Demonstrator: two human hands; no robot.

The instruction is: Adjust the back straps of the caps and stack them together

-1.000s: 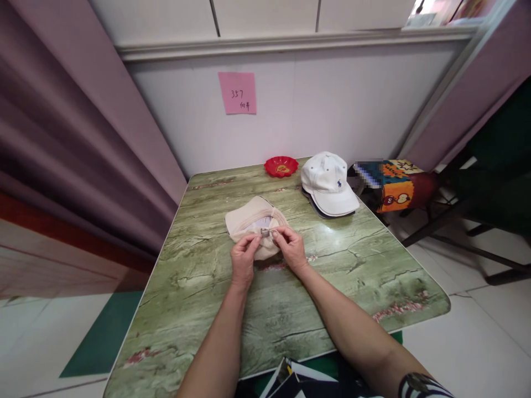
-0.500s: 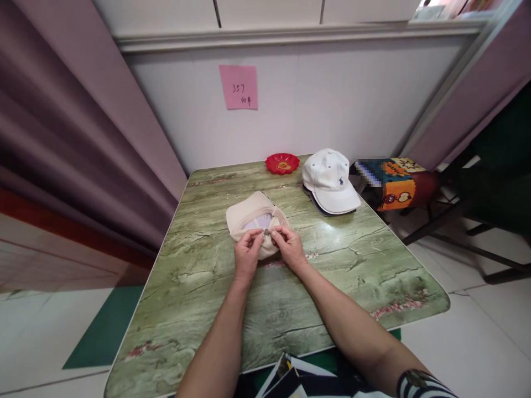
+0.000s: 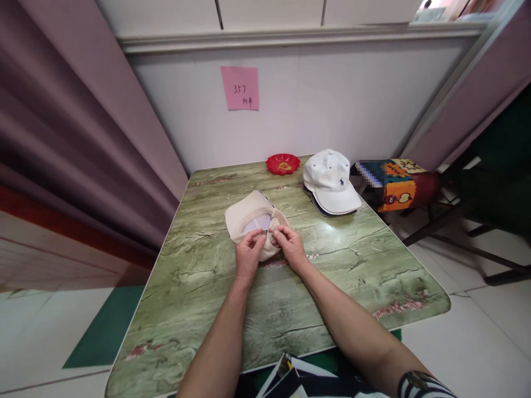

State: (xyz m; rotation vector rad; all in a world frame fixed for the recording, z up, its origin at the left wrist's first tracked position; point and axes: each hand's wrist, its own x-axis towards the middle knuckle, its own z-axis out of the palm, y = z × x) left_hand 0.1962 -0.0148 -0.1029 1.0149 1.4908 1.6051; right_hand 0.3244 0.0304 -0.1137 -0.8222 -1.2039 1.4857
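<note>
A beige baseball cap (image 3: 245,213) lies upside down on the green wood-patterned table (image 3: 199,276), its brim pointing to the far left and its inside showing. At the cap's near side, my left hand (image 3: 249,251) pinches the back strap by a small metal buckle. My right hand (image 3: 291,246) pinches the strap just to the right of it, thumb and forefinger together. The fingertips of both hands almost meet and partly hide the buckle, so I cannot tell whether the strap is fastened.
A white cap (image 3: 329,177) sits on top of a dark cap (image 3: 317,205) at the table's back right. Beside them, near the wall, is a red scalloped dish (image 3: 282,163). A pink note (image 3: 240,88) is stuck to the wall. A stool with a patterned cover (image 3: 400,185) stands right of the table.
The fingers have shifted slightly at the strap, and less of the metal buckle shows between them. The cap stays in nearly the same place.
</note>
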